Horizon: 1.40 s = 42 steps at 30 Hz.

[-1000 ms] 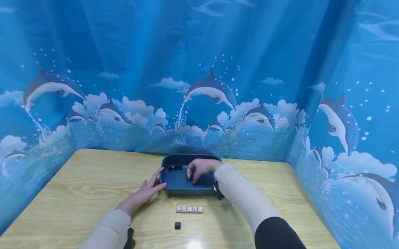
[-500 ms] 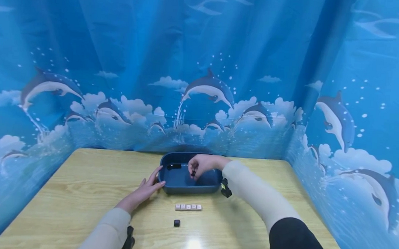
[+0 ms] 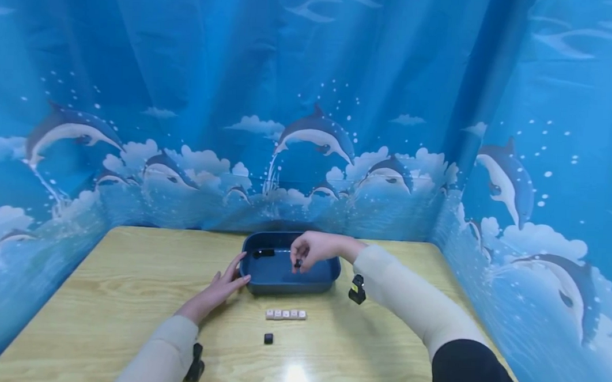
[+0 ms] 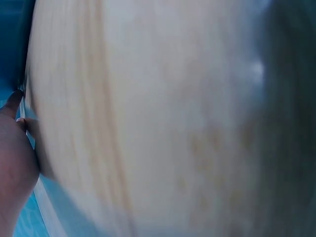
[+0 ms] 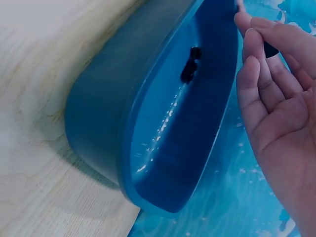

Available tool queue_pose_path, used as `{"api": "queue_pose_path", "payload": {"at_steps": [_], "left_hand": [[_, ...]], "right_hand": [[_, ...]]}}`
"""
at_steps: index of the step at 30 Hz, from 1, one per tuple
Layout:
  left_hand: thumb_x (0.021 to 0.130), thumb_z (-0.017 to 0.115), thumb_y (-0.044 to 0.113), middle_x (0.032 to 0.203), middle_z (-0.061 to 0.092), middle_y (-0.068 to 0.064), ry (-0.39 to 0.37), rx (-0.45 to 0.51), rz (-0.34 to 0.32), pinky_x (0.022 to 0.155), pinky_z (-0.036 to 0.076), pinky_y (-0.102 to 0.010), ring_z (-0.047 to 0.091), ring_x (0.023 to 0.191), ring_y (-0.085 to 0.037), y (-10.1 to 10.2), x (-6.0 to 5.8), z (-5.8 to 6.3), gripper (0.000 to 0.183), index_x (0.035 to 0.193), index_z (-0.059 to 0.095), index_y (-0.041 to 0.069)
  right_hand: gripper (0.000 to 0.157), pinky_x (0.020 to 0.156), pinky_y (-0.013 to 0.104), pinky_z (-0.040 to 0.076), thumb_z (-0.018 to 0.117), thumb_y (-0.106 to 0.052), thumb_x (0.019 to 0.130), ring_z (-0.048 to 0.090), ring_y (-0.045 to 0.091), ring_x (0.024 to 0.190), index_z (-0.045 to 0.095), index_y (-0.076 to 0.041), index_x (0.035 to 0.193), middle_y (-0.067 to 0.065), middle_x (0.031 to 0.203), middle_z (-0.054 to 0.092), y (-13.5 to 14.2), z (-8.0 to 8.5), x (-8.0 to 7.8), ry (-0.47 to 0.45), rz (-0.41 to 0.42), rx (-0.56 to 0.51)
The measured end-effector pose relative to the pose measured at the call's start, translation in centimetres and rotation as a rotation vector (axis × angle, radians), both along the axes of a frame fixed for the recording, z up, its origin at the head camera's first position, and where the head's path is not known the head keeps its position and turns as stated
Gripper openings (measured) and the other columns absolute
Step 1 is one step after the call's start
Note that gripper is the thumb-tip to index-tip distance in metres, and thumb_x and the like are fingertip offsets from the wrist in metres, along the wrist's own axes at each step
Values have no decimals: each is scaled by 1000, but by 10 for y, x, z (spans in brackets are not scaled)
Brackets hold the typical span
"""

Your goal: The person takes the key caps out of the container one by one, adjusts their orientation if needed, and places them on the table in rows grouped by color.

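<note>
Five small white blocks (image 3: 286,315) stand side by side in a row on the worktop (image 3: 140,286), just in front of a blue tray (image 3: 290,287), which sits at the middle of the worktop's far edge. One loose black block (image 3: 269,339) lies alone, farther from that edge than the row. The left hand (image 3: 223,287) touches the tray's left end, fingers spread and nearly straight, thumb by its near left corner, gripping nothing. Above the tray's right half, the right hand (image 3: 315,251) pinches a held black block (image 3: 298,264) between thumb and fingertips, the other fingers curled. A few black pieces (image 3: 263,253) lie together towards the tray's far left corner. A dolphin-patterned curtain (image 3: 311,99) hangs behind the worktop's far edge.
</note>
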State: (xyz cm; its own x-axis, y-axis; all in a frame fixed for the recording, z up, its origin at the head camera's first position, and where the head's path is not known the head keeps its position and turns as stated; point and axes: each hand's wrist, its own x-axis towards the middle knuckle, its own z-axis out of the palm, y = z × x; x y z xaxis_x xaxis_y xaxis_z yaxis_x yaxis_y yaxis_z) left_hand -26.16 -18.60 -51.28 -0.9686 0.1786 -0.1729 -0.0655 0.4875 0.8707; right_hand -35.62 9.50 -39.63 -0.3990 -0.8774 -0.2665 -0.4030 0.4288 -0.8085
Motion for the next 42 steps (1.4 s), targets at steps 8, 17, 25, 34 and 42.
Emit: {"api": "queue_pose_path", "payload": {"at_steps": [8,17,25,34,42], "left_hand": [[100,49,48,156,19,-27,-3,-13,2,107,-17,-64,-18,140,-51,-1,-3,-1,76,158,3,30],[100,48,45,155,20,-28,1,-23,3,109,-17,-62,-16,141,-49,3,-6,-1,75,158,2,29],[100,48,48,155,20,-28,0,-27,3,110,-16,-61,-12,142,-49,3,-6,0,76,158,3,28],[102,47,42,154,21,-29,12,-21,-19,109,-17,-62,-12,141,-50,1,-4,-1,73,158,2,26],[101,48,43,155,21,-28,-1,-21,-7,109,-17,-62,-16,141,-49,0,-2,-1,74,158,3,29]], "right_hand": [[11,72,40,56,70,3,87,66,22,81,69,1,97,-4,101,73,6,5,19,110,-7,-17],[11,68,30,54,75,-3,84,60,15,75,74,-3,95,1,106,63,14,-1,42,205,-11,-90],[14,73,31,56,76,0,83,62,13,80,75,-3,96,-3,102,62,19,-13,68,170,-56,-171],[22,79,35,55,79,-3,79,61,9,86,75,-12,99,-9,99,65,17,-38,92,209,-110,-212],[25,82,41,55,81,-4,77,61,6,85,74,-10,100,-9,95,66,10,-57,111,185,-238,-246]]}}
